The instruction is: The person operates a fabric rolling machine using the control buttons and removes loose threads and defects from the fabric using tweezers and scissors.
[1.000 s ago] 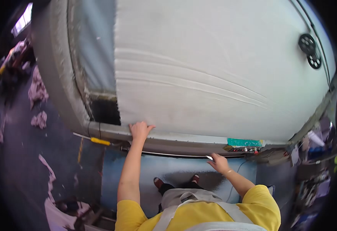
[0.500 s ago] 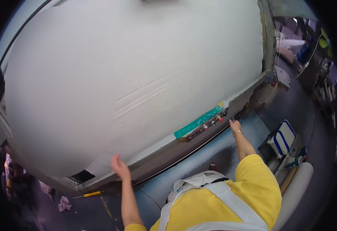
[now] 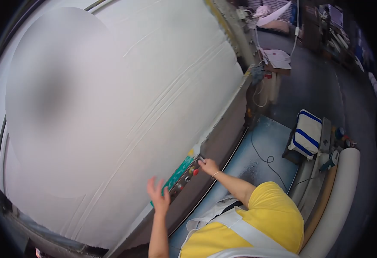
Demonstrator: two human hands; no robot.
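Observation:
White fabric (image 3: 111, 107) with long creases covers the large machine bed. My left hand (image 3: 159, 195) is over the fabric's front edge, fingers spread and holding nothing, beside a green strip (image 3: 179, 174). On the machine's front rail a control panel (image 3: 180, 185) carries several knobs and a red button (image 3: 195, 172). My right hand (image 3: 208, 166) is at the panel's far end, its fingers closed on a small metallic tool near the red button; the tool is too small to identify.
A blue mat (image 3: 278, 137) with a dark cable lies on the floor. Beyond it are a white and blue striped cushion (image 3: 307, 134), a green tool (image 3: 329, 161) and long rolls (image 3: 336, 202). A box with papers (image 3: 278, 60) stands behind the machine's corner.
The view has swung to the right along the machine. My left hand has left the fabric edge and opened in the air. My right hand has come up to the control panel with the small tool.

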